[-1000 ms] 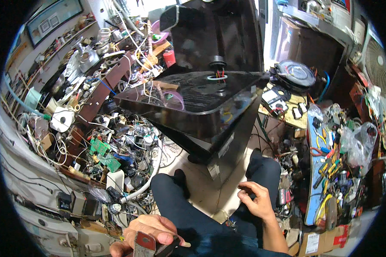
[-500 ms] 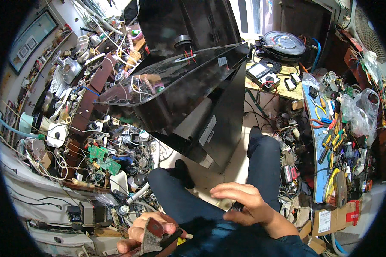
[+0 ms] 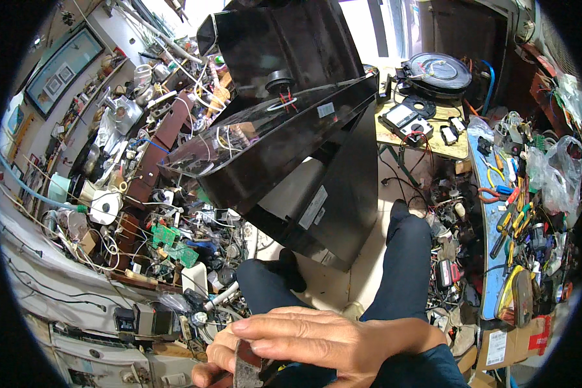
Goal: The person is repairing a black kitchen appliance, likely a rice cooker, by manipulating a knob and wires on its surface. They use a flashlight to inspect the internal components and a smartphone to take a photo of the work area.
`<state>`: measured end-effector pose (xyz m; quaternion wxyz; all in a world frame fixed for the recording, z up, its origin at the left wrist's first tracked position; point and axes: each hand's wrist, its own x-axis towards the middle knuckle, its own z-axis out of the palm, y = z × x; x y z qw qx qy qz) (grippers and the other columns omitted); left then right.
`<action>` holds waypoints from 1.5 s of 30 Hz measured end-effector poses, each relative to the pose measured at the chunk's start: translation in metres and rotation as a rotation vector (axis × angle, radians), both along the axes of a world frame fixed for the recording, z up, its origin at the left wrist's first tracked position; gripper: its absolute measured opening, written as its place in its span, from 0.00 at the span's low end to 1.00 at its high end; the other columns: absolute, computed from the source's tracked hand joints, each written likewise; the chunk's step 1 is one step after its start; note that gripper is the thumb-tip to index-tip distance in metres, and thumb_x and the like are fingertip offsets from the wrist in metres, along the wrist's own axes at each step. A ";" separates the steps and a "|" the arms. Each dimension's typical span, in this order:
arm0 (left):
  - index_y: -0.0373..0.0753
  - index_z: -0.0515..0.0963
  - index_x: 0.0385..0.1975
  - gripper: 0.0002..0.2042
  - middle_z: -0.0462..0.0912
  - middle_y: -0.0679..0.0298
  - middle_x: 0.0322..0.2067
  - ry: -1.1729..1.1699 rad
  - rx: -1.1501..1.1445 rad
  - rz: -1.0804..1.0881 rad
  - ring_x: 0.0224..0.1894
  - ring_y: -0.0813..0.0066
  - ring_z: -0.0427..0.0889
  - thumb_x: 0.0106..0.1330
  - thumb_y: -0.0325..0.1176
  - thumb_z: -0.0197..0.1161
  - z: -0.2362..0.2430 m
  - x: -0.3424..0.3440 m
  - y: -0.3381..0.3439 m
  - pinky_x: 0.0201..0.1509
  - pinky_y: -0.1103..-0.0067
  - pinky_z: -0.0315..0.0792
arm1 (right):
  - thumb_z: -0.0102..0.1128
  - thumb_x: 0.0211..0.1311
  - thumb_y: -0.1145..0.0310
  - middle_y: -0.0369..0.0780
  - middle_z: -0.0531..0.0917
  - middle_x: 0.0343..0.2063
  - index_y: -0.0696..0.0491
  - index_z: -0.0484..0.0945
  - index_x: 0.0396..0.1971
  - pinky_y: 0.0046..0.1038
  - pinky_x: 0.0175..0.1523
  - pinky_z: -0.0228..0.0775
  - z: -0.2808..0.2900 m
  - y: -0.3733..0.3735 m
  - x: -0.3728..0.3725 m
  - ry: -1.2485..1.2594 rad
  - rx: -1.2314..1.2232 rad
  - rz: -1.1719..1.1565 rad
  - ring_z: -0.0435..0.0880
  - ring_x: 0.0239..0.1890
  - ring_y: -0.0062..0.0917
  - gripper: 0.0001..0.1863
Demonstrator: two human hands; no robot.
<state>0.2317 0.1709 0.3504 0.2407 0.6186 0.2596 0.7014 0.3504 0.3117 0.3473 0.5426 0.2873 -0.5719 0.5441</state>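
Gray and brown piece (image 3: 247,370) in the left hand (image 3: 221,354)

Its fingers curl around the piece, low down by the person's legs (image 3: 404,265). The right hand (image 3: 330,341) goes across over the left hand, with fingers straight and close together. I cannot tell if it touches the piece. Past the legs, a big black box (image 3: 271,174) leans over. Red wires (image 3: 284,99) stick up from its top. On the right, a clear bag (image 3: 562,169) is crumpled, and what is in it is hard to see. A cardboard box (image 3: 517,344) is below, its inside hidden. Tools (image 3: 503,220) lie on the blue bench (image 3: 493,292).
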 end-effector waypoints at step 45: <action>0.33 0.66 0.66 0.41 0.78 0.46 0.52 -0.308 -0.193 -0.367 0.51 0.50 0.80 0.73 0.67 0.34 -0.045 -0.003 0.041 0.59 0.59 0.73 | 0.73 0.57 0.62 0.57 0.68 0.66 0.60 0.65 0.70 0.38 0.55 0.82 -0.007 -0.032 0.013 0.162 -0.209 -0.186 0.82 0.54 0.40 0.42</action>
